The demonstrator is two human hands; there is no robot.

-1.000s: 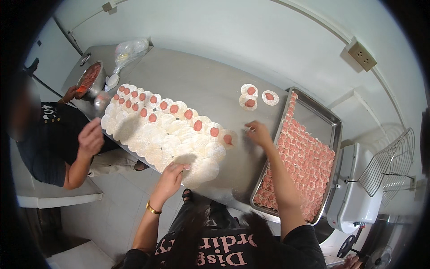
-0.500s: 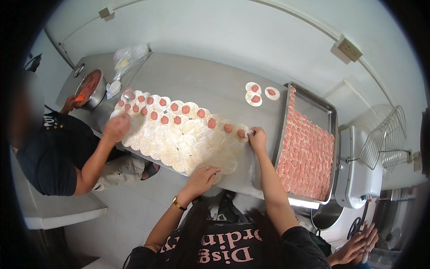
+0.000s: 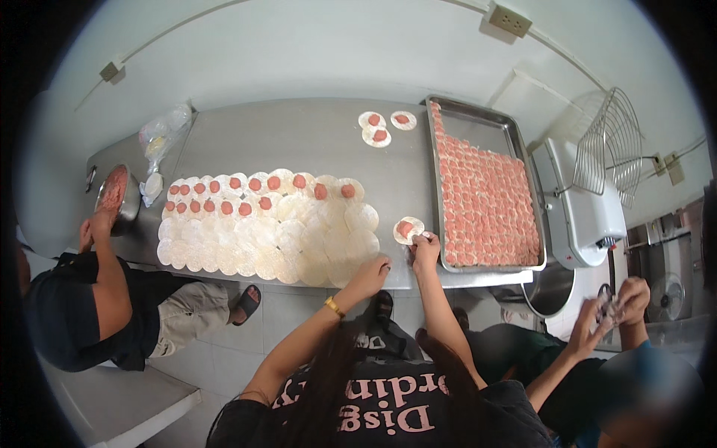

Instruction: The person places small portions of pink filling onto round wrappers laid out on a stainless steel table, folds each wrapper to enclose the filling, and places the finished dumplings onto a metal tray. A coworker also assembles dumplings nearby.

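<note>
At the table's near side, my right hand (image 3: 425, 252) pinches the lower right edge of a round dumpling wrapper (image 3: 397, 222) with a lump of pink meat filling (image 3: 405, 228) on it. To its left, my left hand (image 3: 370, 275) is closed near the corner of the laid-out wrappers; what its fingers hold, if anything, is hidden. Overlapping pale wrappers (image 3: 291, 237) cover the middle of the steel table (image 3: 291, 134). Lumps of meat filling (image 3: 273, 182) sit along their two far rows. Three more filled wrappers (image 3: 377, 136) lie at the back.
A metal tray (image 3: 485, 266) of filled dumplings stands on the right, beside a white machine (image 3: 586, 201) and a wire rack (image 3: 609, 149). On the left, a co-worker's hand (image 3: 102, 222) reaches into a bowl of meat (image 3: 133, 205) near a plastic bag (image 3: 164, 134). Another person's hands (image 3: 612, 310) are at lower right.
My right hand has taken the filled wrapper from the row's right end and moved it right, toward the tray. The co-worker's hand has gone from the wrappers to the bowl. The view has shifted right.
</note>
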